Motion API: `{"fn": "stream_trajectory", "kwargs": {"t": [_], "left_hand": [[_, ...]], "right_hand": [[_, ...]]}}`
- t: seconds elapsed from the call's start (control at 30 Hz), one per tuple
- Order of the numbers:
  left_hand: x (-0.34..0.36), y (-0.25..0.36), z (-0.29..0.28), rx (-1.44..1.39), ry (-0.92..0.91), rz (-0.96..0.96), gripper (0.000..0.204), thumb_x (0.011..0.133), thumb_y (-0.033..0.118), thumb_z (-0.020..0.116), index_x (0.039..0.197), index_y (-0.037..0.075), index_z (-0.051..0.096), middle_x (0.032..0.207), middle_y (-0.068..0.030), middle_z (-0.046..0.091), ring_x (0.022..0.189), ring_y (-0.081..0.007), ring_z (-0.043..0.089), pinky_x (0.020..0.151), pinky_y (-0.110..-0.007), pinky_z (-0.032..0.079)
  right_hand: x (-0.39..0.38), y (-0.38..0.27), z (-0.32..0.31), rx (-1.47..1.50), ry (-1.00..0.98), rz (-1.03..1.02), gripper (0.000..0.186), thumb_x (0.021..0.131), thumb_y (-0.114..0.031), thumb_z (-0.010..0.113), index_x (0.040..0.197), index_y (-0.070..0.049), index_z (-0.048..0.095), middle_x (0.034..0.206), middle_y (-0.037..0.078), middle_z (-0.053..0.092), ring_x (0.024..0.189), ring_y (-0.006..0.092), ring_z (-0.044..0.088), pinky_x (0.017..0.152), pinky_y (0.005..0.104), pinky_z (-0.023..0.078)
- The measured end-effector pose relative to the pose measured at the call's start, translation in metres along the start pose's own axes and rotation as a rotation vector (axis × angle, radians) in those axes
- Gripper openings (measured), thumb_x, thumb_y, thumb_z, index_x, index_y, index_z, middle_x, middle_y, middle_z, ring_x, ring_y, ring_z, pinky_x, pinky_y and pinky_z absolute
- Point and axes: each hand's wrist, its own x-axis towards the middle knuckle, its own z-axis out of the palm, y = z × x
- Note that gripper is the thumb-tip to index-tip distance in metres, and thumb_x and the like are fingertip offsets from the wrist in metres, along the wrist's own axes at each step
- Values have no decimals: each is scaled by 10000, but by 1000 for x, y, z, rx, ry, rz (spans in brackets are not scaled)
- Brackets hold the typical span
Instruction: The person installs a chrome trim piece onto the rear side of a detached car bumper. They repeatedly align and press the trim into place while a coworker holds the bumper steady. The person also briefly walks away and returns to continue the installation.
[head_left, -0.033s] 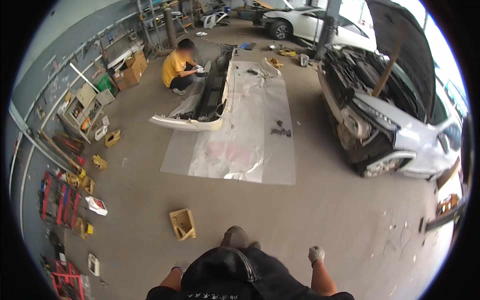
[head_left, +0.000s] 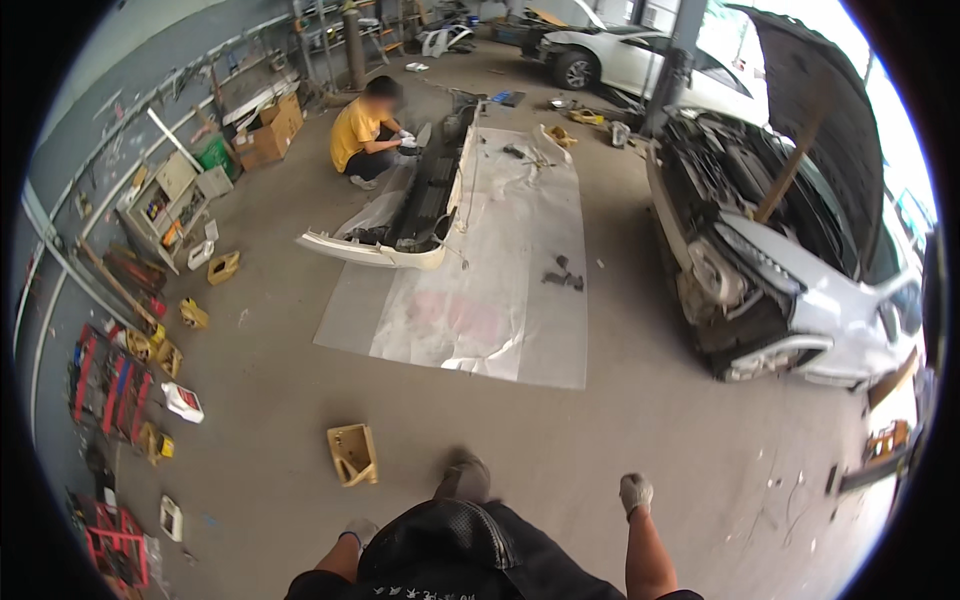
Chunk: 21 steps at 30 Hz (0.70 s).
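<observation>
My right hand (head_left: 635, 492), in a light grey work glove, hangs out to my right above the floor. Its fingers look curled in, and nothing shows in them. Low beside my dark clothes, my left hand (head_left: 360, 530) also wears a light glove. It is small and blurred, so its fingers cannot be made out. Nearest to it on the floor lies a cut-open tan plastic jug (head_left: 353, 456). Further ahead a white car bumper (head_left: 400, 255) with black inner parts rests on a pale plastic sheet (head_left: 480, 340). Neither hand touches these.
A person in a yellow shirt (head_left: 358, 135) squats beside the bumper. At right stands a silver car (head_left: 770, 270), its hood propped up. Red tool racks (head_left: 105, 385), jugs and a cardboard box (head_left: 270, 132) line the left wall. Small dark parts (head_left: 563, 275) lie on the sheet.
The view has shifted slightly, and the tan jug sits a little further left in it. My right hand appears slightly higher. The squatting person stays at the bumper.
</observation>
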Motion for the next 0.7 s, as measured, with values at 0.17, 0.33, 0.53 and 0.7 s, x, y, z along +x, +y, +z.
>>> {"fn": "stream_trajectory", "kwargs": {"t": [0.17, 0.33, 0.53, 0.7], "left_hand": [[83, 182, -39, -65, -6, 29, 225, 856, 209, 615, 1020, 126, 744, 983, -131, 742, 825, -289, 707, 757, -432, 556], [215, 333, -104, -208, 270, 188, 282, 869, 268, 611, 1075, 118, 732, 1128, -162, 725, 1039, -336, 683, 903, -439, 527], [205, 537, -241, -103, 487, 140, 341, 915, 287, 522, 1032, 43, 729, 1172, -222, 690, 1086, -426, 649, 934, -498, 509], [232, 659, -313, -192, 650, -3, 360, 906, 276, 493, 980, 22, 737, 1081, -244, 708, 1010, -468, 666, 897, -525, 526]], "right_hand": [[191, -146, -22, 167, -67, -28, 232, 873, -229, 650, 989, -62, 761, 918, 178, 747, 856, 278, 732, 781, 391, 555], [268, -137, 37, -250, -53, -145, 249, 864, -274, 636, 927, -71, 767, 666, 82, 692, 618, 173, 676, 584, 360, 540], [299, -132, 48, -659, -508, 90, 255, 819, -291, 593, 851, -127, 786, 793, 128, 753, 770, 293, 743, 670, 468, 566], [449, -120, 117, -841, -739, -41, 263, 891, -303, 571, 908, -149, 784, 890, 112, 761, 858, 282, 741, 734, 463, 571]]}}
